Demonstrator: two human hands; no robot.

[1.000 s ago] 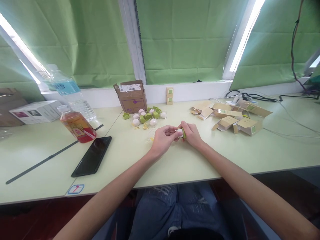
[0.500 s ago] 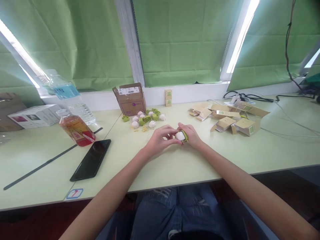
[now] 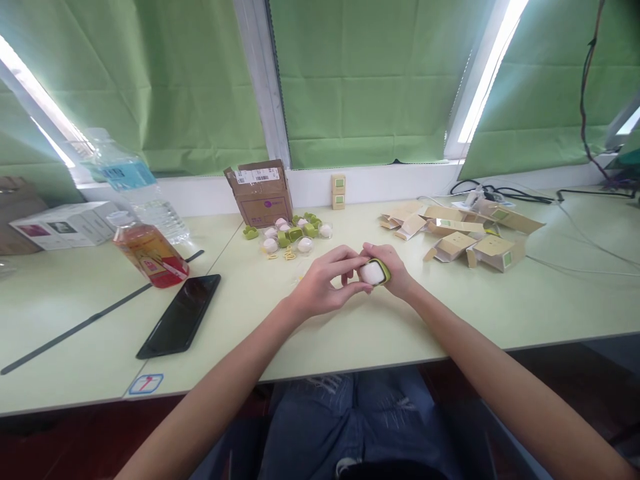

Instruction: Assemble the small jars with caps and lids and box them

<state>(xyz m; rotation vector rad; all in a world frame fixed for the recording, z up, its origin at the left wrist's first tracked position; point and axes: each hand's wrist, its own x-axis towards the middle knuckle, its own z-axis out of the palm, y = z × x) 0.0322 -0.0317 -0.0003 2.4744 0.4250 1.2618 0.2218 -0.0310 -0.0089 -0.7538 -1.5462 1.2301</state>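
Both hands meet over the middle of the pale green table. Between them is a small white piece set in a green holder. My right hand wraps round the green holder from the right. My left hand pinches the white piece from the left with thumb and fingers. Behind the hands lies a cluster of white and green small parts with a few little yellow clips beside it.
A brown cardboard box stands behind the parts. Folded kraft cartons lie at the right, two small stacked boxes by the sill. A black phone, a red drink bottle, a water bottle and cables also lie around.
The hands turned the piece so its white face shows more. They shifted slightly right and toward me, and my left fingers spread over it.
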